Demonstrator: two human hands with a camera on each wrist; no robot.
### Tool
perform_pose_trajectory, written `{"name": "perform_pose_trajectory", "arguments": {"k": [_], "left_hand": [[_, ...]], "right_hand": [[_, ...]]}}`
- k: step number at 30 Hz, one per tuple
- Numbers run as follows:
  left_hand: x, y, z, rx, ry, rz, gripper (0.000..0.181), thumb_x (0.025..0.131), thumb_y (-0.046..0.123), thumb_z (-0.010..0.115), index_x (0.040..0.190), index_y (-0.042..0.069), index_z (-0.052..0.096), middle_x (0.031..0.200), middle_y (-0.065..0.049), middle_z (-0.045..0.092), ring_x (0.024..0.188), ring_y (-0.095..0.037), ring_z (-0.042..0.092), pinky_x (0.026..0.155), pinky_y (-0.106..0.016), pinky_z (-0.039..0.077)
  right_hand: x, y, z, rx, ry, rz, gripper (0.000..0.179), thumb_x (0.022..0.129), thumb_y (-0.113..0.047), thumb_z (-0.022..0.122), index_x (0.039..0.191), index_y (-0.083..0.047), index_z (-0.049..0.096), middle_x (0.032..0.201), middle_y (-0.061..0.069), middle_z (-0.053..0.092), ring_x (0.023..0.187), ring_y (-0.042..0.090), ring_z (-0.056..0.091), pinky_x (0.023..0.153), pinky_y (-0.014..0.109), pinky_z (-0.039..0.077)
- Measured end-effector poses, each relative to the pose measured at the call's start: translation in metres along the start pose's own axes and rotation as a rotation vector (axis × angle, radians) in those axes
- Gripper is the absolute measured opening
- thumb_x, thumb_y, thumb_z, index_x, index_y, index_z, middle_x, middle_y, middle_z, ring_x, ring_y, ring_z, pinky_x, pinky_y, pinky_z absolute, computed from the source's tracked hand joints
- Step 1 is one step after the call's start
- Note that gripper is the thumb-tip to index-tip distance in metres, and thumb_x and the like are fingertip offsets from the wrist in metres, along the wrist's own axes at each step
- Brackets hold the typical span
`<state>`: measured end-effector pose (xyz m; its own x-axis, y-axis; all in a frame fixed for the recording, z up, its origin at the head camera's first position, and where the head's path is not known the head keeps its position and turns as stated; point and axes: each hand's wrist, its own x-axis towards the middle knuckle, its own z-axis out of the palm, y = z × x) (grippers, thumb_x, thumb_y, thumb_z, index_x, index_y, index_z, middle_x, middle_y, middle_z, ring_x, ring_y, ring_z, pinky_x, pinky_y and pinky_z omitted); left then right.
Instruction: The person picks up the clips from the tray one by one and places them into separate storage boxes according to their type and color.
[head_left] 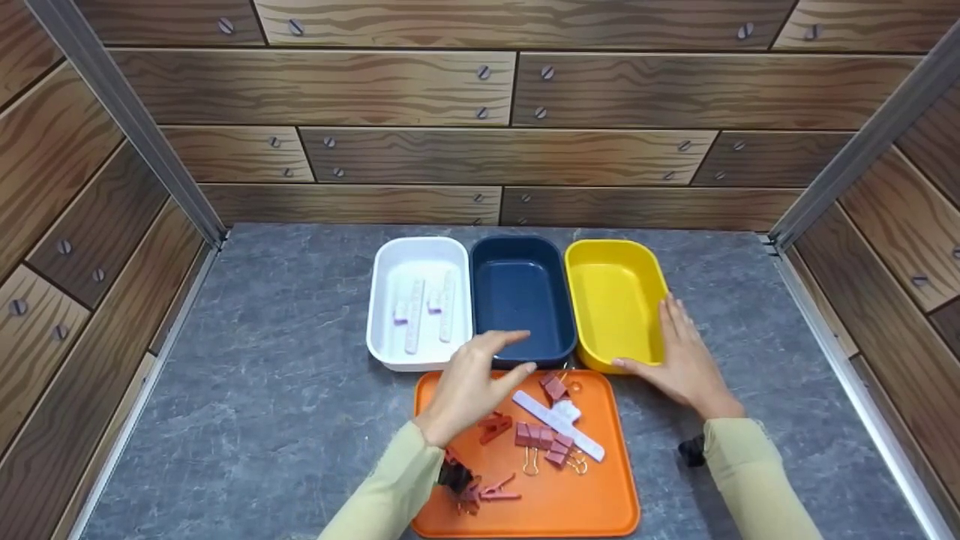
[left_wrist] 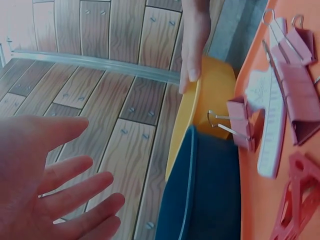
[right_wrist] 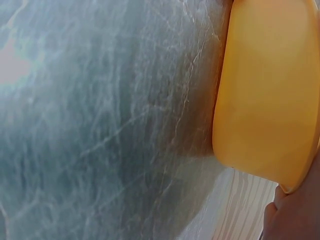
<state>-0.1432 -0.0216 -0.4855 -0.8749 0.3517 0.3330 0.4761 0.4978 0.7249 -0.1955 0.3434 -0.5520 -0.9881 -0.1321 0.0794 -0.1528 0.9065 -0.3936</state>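
My left hand (head_left: pixel 469 382) hovers over the near end of the navy bin (head_left: pixel 517 292) and the top left of the orange tray (head_left: pixel 577 506), thumb and fingers spread, holding nothing. Straight fingers of my right hand (head_left: pixel 686 367) rest along the right side of the yellow bin (head_left: pixel 615 300), thumb at its near rim. On the tray lie several pink binder clips (head_left: pixel 534 435), a pale strip (head_left: pixel 559 425) with ruler-like marks and a white clip piece, and red pegs (head_left: pixel 495 427). My left forearm partly covers the pegs at lower left.
Left of the navy bin stands a white bin (head_left: pixel 420 251) with two pale strips (head_left: pixel 414 319) and small lilac-white clip pieces inside. The three bins stand side by side behind the tray on a grey marbled table (head_left: pixel 262 375). Wood-patterned walls (head_left: pixel 420 86) enclose the back and sides.
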Motion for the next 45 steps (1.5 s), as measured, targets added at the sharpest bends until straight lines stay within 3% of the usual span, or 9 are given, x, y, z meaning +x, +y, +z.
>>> {"name": "perform_pose_trajectory", "arguments": {"k": [10,21,30,35,45], "left_hand": [[-0.007,0.008,0.022,0.016,-0.095,0.045,0.045,0.098,0.038,0.070,0.135,0.013,0.067,0.132,0.000,0.066,0.124,-0.017,0.058,0.107,-0.036,0.046],[-0.011,0.014,0.045,0.029,-0.230,0.115,0.042,0.098,0.037,0.070,0.134,0.016,0.067,0.126,0.006,0.067,0.111,-0.013,0.061,0.099,-0.024,0.048],[-0.014,0.019,0.062,0.152,-0.332,0.171,0.048,0.097,0.038,0.071,0.139,0.015,0.064,0.138,0.002,0.062,0.132,-0.016,0.053,0.112,-0.032,0.040],[-0.015,0.020,0.070,0.198,-0.394,0.168,0.049,0.097,0.040,0.071,0.139,0.017,0.063,0.131,0.007,0.064,0.125,-0.008,0.054,0.109,-0.026,0.042],[-0.018,0.018,0.083,0.327,-0.455,0.154,0.052,0.096,0.041,0.071,0.139,0.013,0.063,0.137,0.002,0.062,0.128,-0.013,0.053,0.106,-0.029,0.045]], "right_hand": [[-0.001,0.000,-0.001,0.010,-0.008,0.001,0.129,0.080,-0.076,0.068,0.161,0.003,0.006,0.167,0.026,0.002,0.150,0.048,0.008,0.115,0.071,0.014],[-0.001,0.001,0.001,-0.003,-0.002,-0.003,0.129,0.080,-0.076,0.068,0.161,0.004,0.007,0.166,0.026,0.004,0.150,0.048,0.009,0.114,0.072,0.014],[0.000,0.001,0.001,-0.052,0.000,-0.030,0.126,0.083,-0.076,0.064,0.159,0.007,0.010,0.166,0.027,0.004,0.151,0.047,0.008,0.117,0.068,0.013],[0.001,-0.001,0.000,-0.080,0.000,-0.049,0.124,0.084,-0.076,0.063,0.158,0.010,0.013,0.166,0.028,0.005,0.152,0.044,0.005,0.120,0.063,0.012],[0.000,-0.002,-0.002,-0.095,0.001,-0.046,0.125,0.084,-0.077,0.062,0.158,0.010,0.012,0.165,0.029,0.005,0.152,0.045,0.006,0.119,0.065,0.012]]}}
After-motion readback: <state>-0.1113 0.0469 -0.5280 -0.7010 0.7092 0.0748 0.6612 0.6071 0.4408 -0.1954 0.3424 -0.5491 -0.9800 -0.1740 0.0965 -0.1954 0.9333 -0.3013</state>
